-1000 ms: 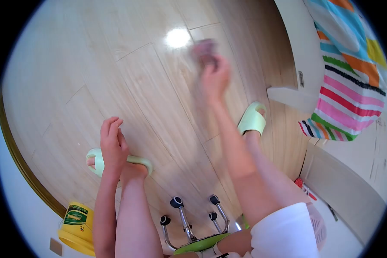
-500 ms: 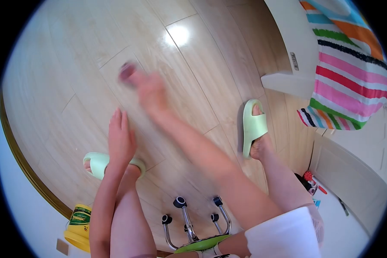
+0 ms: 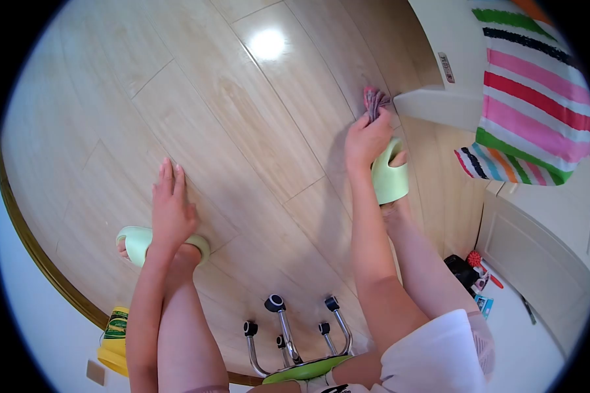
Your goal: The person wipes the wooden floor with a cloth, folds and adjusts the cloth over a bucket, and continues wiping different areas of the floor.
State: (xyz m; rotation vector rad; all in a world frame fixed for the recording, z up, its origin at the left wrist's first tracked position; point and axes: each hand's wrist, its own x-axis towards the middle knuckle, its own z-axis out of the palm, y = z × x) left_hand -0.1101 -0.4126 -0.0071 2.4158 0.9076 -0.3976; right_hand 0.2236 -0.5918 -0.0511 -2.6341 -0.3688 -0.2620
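Observation:
My right hand [image 3: 368, 141] is closed around a bunched pink and grey cloth [image 3: 375, 101], which sticks out beyond the fingertips. Both are just above the green slipper [image 3: 390, 180] on my right foot. Over by my left foot, which wears a matching slipper [image 3: 137, 245], my left hand [image 3: 173, 209] is empty, its fingers stretched forward above the wooden floor [image 3: 242, 131].
A striped cloth [image 3: 534, 111] hangs at the upper right beside a white cabinet [image 3: 531, 245]. Below me are the wheeled legs of a green stool [image 3: 305, 371]. A yellow bucket [image 3: 115, 347] stands lower left; a red brush [image 3: 474, 259] lies lower right.
The pink and grey cloth in my right hand went left across the floor, then swung back right to beside the right slipper. My left hand shifted slightly, its fingers now straighter.

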